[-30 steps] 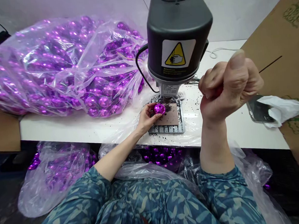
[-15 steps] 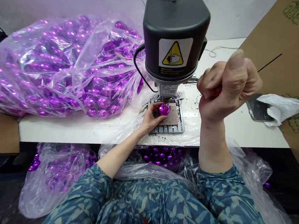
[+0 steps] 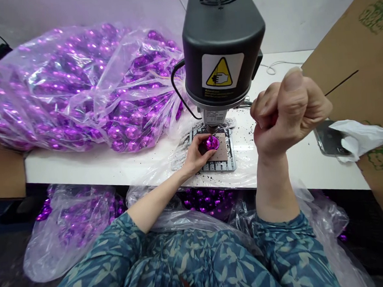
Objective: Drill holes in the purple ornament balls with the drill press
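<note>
A shiny purple faceted ball (image 3: pixel 213 143) sits on a brown board (image 3: pixel 222 150), on the slotted metal base (image 3: pixel 231 162) of a small drill press (image 3: pixel 221 36). Thumb and fingers of my left hand (image 3: pixel 197 155) pinch the ball from its left side, just below the drill's chuck (image 3: pixel 212 128). Raised to the right of the machine, my right hand (image 3: pixel 289 110) is closed in a fist around the press's lever handle. Only a bit of red shows between its fingers; the rest of the handle is hidden.
A large clear bag (image 3: pixel 86 89) of purple balls fills the left of the white table (image 3: pixel 81 168). More bagged balls (image 3: pixel 208 199) lie below the table edge. Dark shavings surround the base. A phone (image 3: pixel 329 140), crumpled tissue (image 3: pixel 358 136) and cardboard box (image 3: pixel 345 49) are at right.
The ball and my left hand have shifted slightly right and toward me on the board. My right hand keeps its grip; the whole view has moved a little.
</note>
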A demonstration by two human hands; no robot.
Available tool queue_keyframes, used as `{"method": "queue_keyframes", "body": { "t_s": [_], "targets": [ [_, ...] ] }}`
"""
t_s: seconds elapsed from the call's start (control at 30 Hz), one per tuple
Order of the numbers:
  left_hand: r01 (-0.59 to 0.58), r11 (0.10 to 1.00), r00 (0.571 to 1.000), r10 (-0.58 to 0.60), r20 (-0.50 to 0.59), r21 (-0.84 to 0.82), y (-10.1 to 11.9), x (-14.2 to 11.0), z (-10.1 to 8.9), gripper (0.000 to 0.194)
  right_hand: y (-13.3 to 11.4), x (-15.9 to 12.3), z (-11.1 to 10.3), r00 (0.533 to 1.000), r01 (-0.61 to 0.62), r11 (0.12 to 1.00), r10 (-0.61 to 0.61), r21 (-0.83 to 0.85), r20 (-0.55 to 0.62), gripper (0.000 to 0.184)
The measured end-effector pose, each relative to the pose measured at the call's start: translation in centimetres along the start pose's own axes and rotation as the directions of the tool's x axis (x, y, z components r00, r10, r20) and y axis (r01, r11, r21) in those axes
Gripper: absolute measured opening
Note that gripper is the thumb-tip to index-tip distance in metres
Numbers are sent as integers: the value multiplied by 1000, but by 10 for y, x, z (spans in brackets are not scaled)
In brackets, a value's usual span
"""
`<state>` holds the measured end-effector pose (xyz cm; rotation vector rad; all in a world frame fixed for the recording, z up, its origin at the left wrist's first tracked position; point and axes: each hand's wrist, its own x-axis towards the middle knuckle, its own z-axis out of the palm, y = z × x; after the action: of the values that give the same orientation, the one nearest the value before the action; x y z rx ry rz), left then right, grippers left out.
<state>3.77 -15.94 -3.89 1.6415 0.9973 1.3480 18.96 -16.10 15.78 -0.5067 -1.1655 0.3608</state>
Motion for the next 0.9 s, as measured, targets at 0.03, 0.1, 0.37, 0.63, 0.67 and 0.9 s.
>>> {"method": "queue_keyframes", "body": {
  "t_s": [0.03, 0.1, 0.37, 0.63, 0.67, 0.9],
  "targets": [
    [2, 1000, 1000, -2, -4, -5, -1, 0, 1, 54, 0, 0, 0, 1000, -11, 1000, 11, -6, 5, 56],
    [0, 1000, 1000, 0, -6, -17, -2, 0, 2, 54, -1, -1, -1, 1000, -25, 1000, 25, -20, -2, 56],
    [2, 999, 1000, -2, -9, -44, -6, -2, 2, 55, 5, -12, -2, 997, 69, 997, -68, 35, -25, 57],
    [-22, 998, 1000, 21, -9, -56, -8, -2, 2, 54, 24, -21, -8, 968, 249, 967, -248, 60, -30, 52],
    [-30, 998, 1000, 29, -9, -54, -8, -2, 2, 54, 27, -22, -9, 958, 288, 954, -288, 81, -16, 49],
    [-41, 999, 999, 41, -8, -7, -8, -2, 1, 52, 39, -27, -15, 878, 468, 874, -476, 130, 43, 42]
  ]
}}
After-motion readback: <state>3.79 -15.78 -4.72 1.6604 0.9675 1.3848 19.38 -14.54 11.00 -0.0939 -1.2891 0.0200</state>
